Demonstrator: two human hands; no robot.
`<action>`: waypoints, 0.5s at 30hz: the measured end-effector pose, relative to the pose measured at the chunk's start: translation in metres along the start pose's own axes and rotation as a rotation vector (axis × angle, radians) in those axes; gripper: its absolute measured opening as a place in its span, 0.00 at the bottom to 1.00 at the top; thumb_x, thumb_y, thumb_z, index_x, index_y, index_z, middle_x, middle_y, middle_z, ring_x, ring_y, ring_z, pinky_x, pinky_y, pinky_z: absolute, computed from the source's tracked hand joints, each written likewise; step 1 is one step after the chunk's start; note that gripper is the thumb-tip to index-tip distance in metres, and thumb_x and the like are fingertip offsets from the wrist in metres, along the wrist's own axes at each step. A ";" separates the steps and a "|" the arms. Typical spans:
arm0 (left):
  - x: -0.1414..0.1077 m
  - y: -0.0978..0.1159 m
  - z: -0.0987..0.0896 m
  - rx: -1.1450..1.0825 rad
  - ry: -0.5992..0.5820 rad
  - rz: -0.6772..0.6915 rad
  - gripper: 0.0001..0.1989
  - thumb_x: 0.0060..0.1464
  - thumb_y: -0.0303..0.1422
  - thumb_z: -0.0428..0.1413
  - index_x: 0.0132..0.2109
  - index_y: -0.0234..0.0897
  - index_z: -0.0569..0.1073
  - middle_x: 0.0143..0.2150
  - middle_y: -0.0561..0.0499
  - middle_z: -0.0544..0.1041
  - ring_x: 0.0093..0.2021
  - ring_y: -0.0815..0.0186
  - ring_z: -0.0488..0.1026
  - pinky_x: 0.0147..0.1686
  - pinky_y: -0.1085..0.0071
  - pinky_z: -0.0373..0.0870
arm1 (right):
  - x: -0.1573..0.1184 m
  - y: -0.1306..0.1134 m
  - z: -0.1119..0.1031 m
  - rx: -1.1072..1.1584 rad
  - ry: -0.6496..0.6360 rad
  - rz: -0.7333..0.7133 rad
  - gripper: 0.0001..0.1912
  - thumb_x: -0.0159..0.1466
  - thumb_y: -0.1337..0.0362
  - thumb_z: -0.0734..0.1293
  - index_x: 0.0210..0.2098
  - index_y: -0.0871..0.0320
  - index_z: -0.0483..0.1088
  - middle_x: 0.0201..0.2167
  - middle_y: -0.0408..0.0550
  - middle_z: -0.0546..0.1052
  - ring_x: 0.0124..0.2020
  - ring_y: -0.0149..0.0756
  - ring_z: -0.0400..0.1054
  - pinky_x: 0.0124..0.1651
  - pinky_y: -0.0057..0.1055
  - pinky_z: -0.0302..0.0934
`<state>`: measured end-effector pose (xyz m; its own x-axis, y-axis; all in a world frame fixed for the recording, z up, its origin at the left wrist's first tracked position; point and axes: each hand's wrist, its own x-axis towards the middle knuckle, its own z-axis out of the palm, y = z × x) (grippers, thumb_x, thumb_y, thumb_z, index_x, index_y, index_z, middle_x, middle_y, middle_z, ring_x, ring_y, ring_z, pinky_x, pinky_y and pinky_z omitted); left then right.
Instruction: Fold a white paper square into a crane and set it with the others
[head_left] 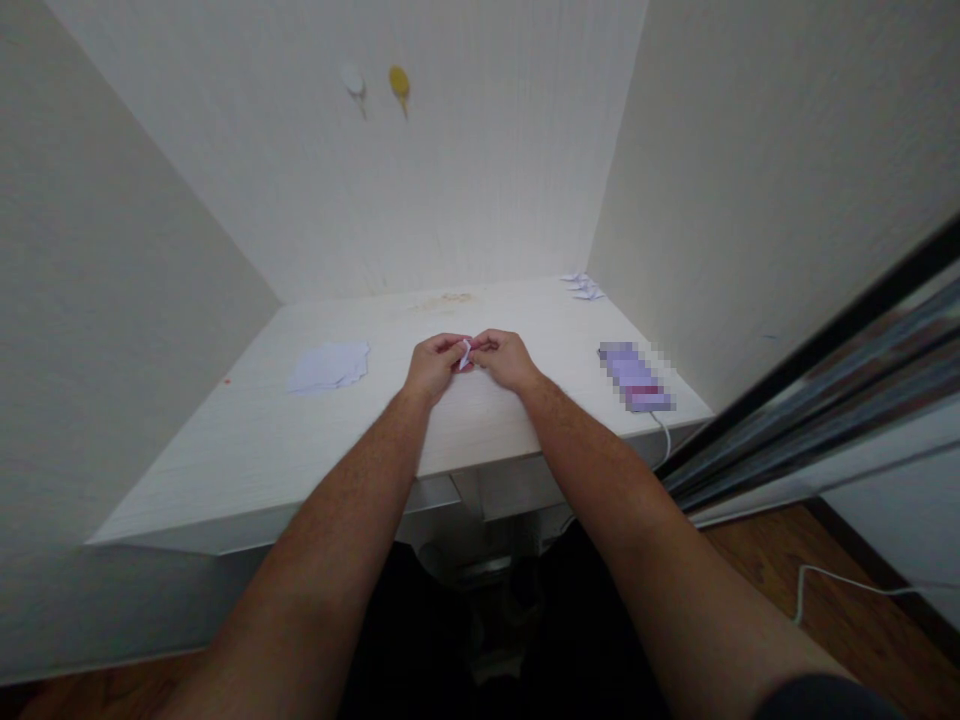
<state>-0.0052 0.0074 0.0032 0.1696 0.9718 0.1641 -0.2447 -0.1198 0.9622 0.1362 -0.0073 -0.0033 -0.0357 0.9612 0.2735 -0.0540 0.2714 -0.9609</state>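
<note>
A small paper (pixel 466 353) is held in the fingertips of both the left hand (pixel 433 365) and right hand (pixel 508 358), over the surface (pixel 247 455). Sheets (pixel 328 367) are piled leftward; folded pieces (pixel 583 287) are gathered at the far right corner.

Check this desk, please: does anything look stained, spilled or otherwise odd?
Yes. Brownish marks show at the back of the pale desk, near the wall, breaking its otherwise plain surface; I cannot tell what made them. A small red spot near the left edge also stands out.
</note>
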 end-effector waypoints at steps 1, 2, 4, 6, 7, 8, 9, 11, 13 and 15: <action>0.001 -0.001 0.000 0.005 -0.001 0.004 0.14 0.36 0.35 0.69 0.32 0.33 0.80 0.29 0.49 0.80 0.29 0.67 0.75 0.33 0.68 0.73 | -0.001 -0.001 0.000 -0.008 -0.001 0.004 0.05 0.51 0.70 0.71 0.29 0.60 0.71 0.23 0.41 0.77 0.26 0.30 0.72 0.33 0.27 0.66; 0.001 -0.002 -0.001 0.012 0.000 0.004 0.14 0.36 0.35 0.69 0.32 0.33 0.80 0.29 0.48 0.80 0.30 0.66 0.75 0.33 0.68 0.73 | -0.001 -0.002 0.000 -0.020 0.000 0.005 0.05 0.52 0.70 0.71 0.29 0.60 0.72 0.23 0.41 0.77 0.26 0.29 0.72 0.33 0.26 0.66; 0.001 -0.003 -0.001 0.027 0.005 -0.006 0.13 0.37 0.35 0.69 0.32 0.33 0.81 0.29 0.47 0.80 0.31 0.65 0.75 0.34 0.67 0.73 | -0.002 -0.003 -0.001 -0.043 0.012 0.004 0.04 0.52 0.69 0.71 0.29 0.60 0.72 0.23 0.41 0.77 0.26 0.29 0.72 0.32 0.25 0.65; 0.001 -0.002 0.000 0.028 0.000 -0.026 0.13 0.37 0.35 0.70 0.32 0.32 0.81 0.30 0.46 0.80 0.32 0.64 0.76 0.36 0.66 0.74 | -0.003 -0.004 -0.002 -0.058 0.030 0.004 0.05 0.53 0.67 0.72 0.29 0.60 0.73 0.22 0.41 0.76 0.25 0.28 0.71 0.30 0.25 0.64; 0.000 -0.002 0.000 0.019 -0.009 -0.034 0.14 0.37 0.35 0.70 0.32 0.32 0.81 0.31 0.46 0.81 0.33 0.64 0.77 0.37 0.65 0.74 | -0.003 -0.004 -0.003 -0.063 0.040 0.007 0.05 0.54 0.66 0.72 0.28 0.60 0.72 0.22 0.41 0.76 0.24 0.28 0.70 0.29 0.25 0.64; -0.001 -0.001 0.001 0.006 -0.021 -0.043 0.14 0.36 0.34 0.70 0.33 0.32 0.82 0.32 0.45 0.81 0.34 0.63 0.77 0.38 0.64 0.75 | -0.003 -0.005 -0.003 -0.069 0.052 0.012 0.06 0.54 0.65 0.72 0.28 0.60 0.72 0.21 0.41 0.75 0.23 0.28 0.69 0.28 0.25 0.63; -0.002 -0.001 0.002 -0.009 -0.035 -0.052 0.15 0.35 0.34 0.71 0.34 0.31 0.82 0.34 0.45 0.82 0.34 0.63 0.78 0.40 0.64 0.75 | -0.002 -0.004 -0.003 -0.076 0.064 0.018 0.06 0.54 0.64 0.72 0.28 0.60 0.72 0.20 0.40 0.74 0.22 0.28 0.68 0.27 0.25 0.62; -0.003 0.001 0.003 -0.030 -0.057 -0.070 0.18 0.33 0.32 0.72 0.36 0.31 0.82 0.36 0.44 0.82 0.36 0.62 0.78 0.41 0.62 0.76 | -0.001 -0.004 -0.004 -0.098 0.086 0.026 0.07 0.54 0.63 0.72 0.27 0.60 0.72 0.19 0.40 0.74 0.21 0.27 0.67 0.26 0.24 0.61; -0.004 0.001 0.003 -0.036 -0.072 -0.084 0.21 0.32 0.31 0.73 0.38 0.30 0.82 0.37 0.43 0.82 0.36 0.62 0.79 0.42 0.62 0.76 | 0.001 -0.002 -0.005 -0.122 0.092 0.019 0.08 0.56 0.61 0.72 0.27 0.59 0.72 0.20 0.41 0.74 0.21 0.27 0.66 0.26 0.24 0.61; -0.004 0.000 0.002 -0.040 -0.088 -0.089 0.23 0.31 0.31 0.73 0.40 0.29 0.82 0.37 0.42 0.82 0.36 0.62 0.79 0.42 0.62 0.76 | 0.002 0.001 -0.006 -0.138 0.087 0.003 0.10 0.58 0.59 0.71 0.26 0.59 0.72 0.20 0.41 0.75 0.21 0.27 0.66 0.26 0.24 0.61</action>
<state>-0.0036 0.0028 0.0031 0.2749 0.9564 0.0987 -0.2623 -0.0241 0.9647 0.1422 -0.0045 -0.0040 0.0512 0.9612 0.2712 0.0834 0.2665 -0.9602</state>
